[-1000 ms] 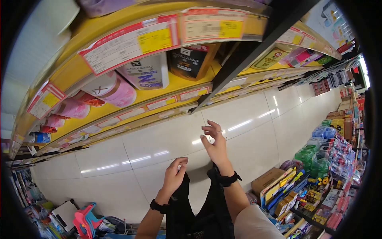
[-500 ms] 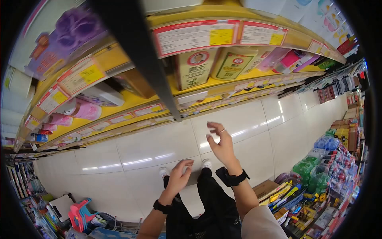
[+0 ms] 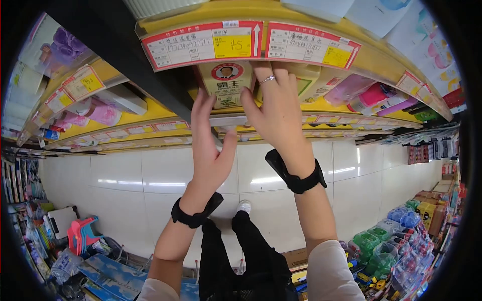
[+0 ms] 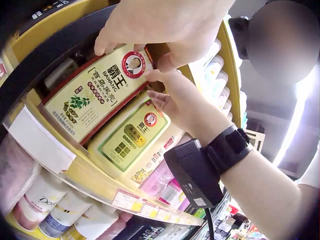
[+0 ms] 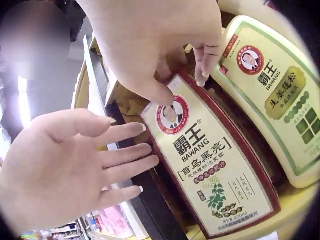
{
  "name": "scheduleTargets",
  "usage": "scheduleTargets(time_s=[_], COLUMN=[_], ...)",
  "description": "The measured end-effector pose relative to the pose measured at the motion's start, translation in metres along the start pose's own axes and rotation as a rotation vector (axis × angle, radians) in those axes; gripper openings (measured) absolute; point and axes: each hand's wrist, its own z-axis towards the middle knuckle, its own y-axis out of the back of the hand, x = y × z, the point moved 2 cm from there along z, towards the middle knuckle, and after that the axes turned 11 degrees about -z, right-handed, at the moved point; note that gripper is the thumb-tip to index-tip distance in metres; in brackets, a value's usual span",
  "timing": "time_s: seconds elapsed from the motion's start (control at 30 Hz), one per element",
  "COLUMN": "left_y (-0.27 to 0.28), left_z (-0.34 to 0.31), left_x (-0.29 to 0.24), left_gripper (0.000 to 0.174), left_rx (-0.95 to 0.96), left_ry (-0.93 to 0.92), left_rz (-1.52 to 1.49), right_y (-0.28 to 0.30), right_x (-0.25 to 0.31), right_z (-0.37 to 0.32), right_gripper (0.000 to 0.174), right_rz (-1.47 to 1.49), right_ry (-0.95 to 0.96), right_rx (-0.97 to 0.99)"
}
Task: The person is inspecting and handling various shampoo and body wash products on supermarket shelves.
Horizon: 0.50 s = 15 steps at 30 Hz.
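Observation:
A dark red Bawang shampoo bottle with a large cream label stands on the yellow shelf. My right hand reaches in under the price strip and grips its upper part. In the right wrist view, the thumb lies at the label's top and the fingers go round the right edge. My left hand is at the bottle's other side, with straight fingers pointing at its left edge, palm turned towards it. Right beside the red bottle stands a pale yellow Bawang bottle with a green-edged label.
A price strip overhangs the bottles. The black shelf post stands close on the left. Pink and purple packs sit further right. Bottles fill the shelf below. Behind me are stacked wrapped goods and coloured stools.
Both hands have risen from over the floor to the shelf, and the right hand has taken hold of the dark red shampoo bottle. The view has shifted right along the shelf, past the post.

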Motion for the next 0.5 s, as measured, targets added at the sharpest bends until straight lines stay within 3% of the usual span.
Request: scheduleTargets(time_s=[0.1, 0.33, 0.5], left_y=[-0.002, -0.005, -0.005], left_z=[0.005, 0.003, -0.003], left_x=[0.002, 0.008, 0.013], left_gripper=[0.067, 0.068, 0.048], left_rx=[-0.017, -0.151, -0.323], left_ry=[-0.035, -0.029, 0.006], left_rz=[0.022, -0.115, -0.326], right_y=[-0.002, 0.008, 0.017], right_x=[0.003, 0.006, 0.006], right_z=[-0.001, -0.013, -0.028], right_gripper=[0.042, 0.04, 0.046], right_rz=[0.023, 0.187, 0.051], right_ry=[-0.025, -0.012, 0.114], right_rx=[0.0, -0.002, -0.025])
